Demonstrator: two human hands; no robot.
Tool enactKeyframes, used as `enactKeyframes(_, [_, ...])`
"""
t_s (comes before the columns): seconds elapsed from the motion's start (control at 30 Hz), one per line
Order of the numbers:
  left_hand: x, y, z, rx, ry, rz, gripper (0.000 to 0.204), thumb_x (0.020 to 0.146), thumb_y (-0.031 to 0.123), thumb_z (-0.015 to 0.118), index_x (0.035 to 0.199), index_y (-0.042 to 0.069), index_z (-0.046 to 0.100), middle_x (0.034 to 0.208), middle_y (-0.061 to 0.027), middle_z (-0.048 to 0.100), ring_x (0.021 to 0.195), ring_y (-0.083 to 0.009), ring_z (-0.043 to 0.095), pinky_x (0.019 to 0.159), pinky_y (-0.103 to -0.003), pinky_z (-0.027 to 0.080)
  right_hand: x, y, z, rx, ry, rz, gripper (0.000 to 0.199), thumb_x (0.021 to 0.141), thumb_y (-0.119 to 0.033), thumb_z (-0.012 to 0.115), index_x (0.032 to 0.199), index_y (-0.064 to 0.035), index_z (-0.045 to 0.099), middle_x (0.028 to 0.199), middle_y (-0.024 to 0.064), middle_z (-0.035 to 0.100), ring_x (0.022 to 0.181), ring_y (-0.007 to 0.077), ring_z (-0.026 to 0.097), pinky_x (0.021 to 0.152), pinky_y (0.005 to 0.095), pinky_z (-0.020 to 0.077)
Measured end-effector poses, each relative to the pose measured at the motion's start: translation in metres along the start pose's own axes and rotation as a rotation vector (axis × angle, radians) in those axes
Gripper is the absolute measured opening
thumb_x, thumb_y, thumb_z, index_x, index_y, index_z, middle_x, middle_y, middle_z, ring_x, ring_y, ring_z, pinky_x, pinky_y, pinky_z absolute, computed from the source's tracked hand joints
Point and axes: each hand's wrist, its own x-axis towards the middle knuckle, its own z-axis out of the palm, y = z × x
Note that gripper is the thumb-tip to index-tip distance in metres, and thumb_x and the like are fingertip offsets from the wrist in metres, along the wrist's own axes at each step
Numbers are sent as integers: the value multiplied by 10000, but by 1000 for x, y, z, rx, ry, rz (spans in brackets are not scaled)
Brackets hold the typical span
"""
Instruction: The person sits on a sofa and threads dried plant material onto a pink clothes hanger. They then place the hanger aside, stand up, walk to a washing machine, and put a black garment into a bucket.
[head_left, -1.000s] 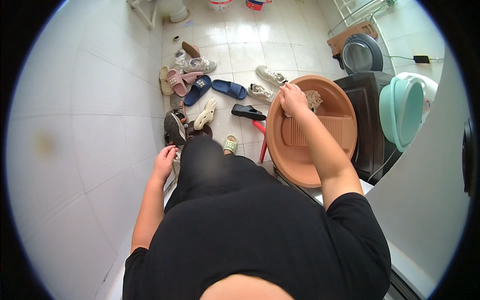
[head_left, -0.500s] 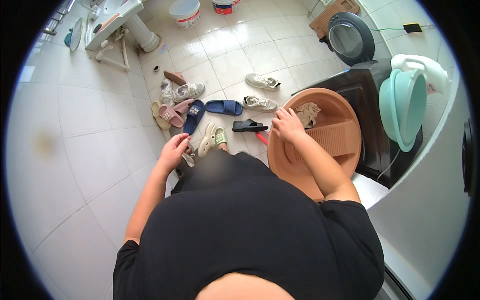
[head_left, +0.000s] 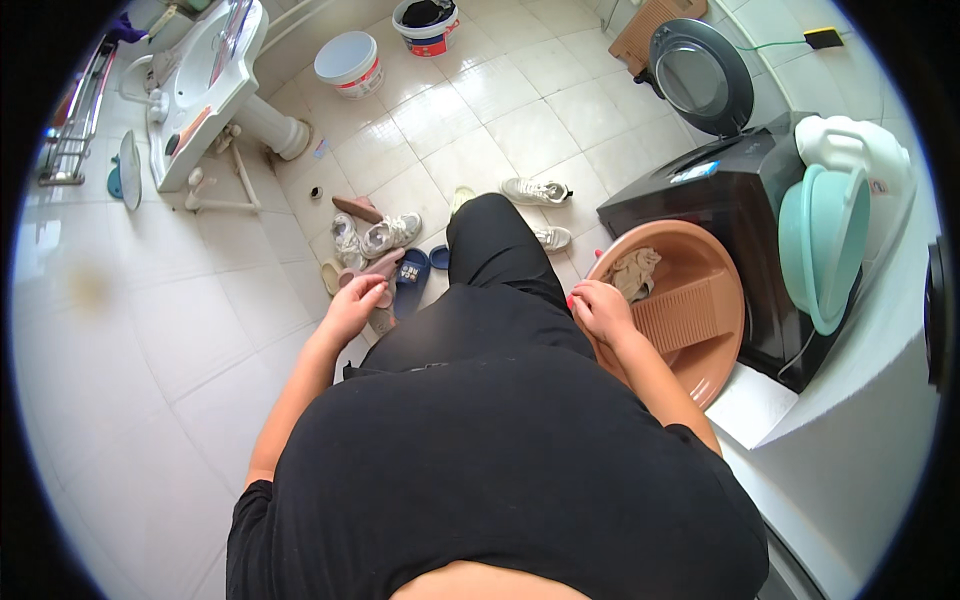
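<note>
My left hand (head_left: pixel 354 306) hangs before my left hip with its fingers loosely bent, nothing visible in it. Below it lie a navy slide slipper (head_left: pixel 411 281) and a pink slipper (head_left: pixel 384 263). My right hand (head_left: pixel 603 311) hovers over the near left rim of an orange-brown wash basin (head_left: pixel 700 370), fingers loosely curled and holding nothing I can see. A beige cloth (head_left: pixel 632 273) lies inside the basin beside its moulded washboard (head_left: pixel 683 313). A bit of red (head_left: pixel 571 301) shows by the right fingertips, apparently part of something on the floor.
White sneakers (head_left: pixel 393 234) and other shoes lie on the tiled floor (head_left: pixel 490 130). Two white buckets (head_left: pixel 348 66) stand far off, near the washbasin (head_left: pixel 188 82). On the right are a dark top-loading washing machine (head_left: pixel 690 190), a teal basin (head_left: pixel 822 250) and a white jug (head_left: pixel 852 148).
My view has shifted, and one black-trousered leg has come forward, covering several shoes. The right hand now sits closer to the near side of the basin. The cloth stays inside it.
</note>
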Motion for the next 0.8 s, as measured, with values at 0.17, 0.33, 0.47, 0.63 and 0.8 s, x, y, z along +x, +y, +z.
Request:
enactKeyframes(0.17, [125, 88, -22, 36, -86, 58, 304, 888, 189, 521, 1108, -20, 522, 1040, -78, 586, 964, -132, 533, 834, -253, 423, 62, 7, -24, 168, 249, 109, 139, 752, -98, 563, 861, -28, 610, 931, 112, 605, 888, 289, 569, 789, 365, 445])
enactKeyframes(0.33, [249, 197, -29, 256, -195, 115, 359, 882, 229, 520, 1175, 22, 494, 1137, -86, 570, 1043, -160, 526, 866, -280, 417, 165, 25, -63, 292, 76, 423, 206, 813, -159, 531, 952, -24, 601, 976, 128, 592, 914, 289, 567, 796, 345, 447])
enactKeyframes(0.47, [331, 232, -46, 302, -247, 138, 362, 888, 234, 519, 1166, 3, 495, 1137, -114, 566, 1071, -186, 521, 909, -295, 399, 233, 37, -96, 290, -39, 507, 253, 827, -222, 519, 980, -38, 598, 992, 132, 585, 927, 286, 562, 798, 347, 445])
enactKeyframes(0.63, [399, 219, -90, 127, -91, -10, 358, 867, 248, 539, 1137, 14, 522, 1034, -89, 594, 943, -157, 548, 804, -277, 429, 322, 47, -152, 169, -96, 519, 275, 828, -248, 513, 987, -41, 598, 984, 134, 583, 925, 279, 560, 797, 346, 444])
enactKeyframes(0.8, [477, 204, -151, 124, 32, -226, 345, 846, 245, 540, 1132, 52, 524, 1001, -38, 597, 859, -134, 552, 684, -276, 441, 402, 56, -172, 159, -58, 572, 273, 820, -247, 530, 981, -36, 596, 969, 132, 583, 906, 282, 562, 791, 345, 445])
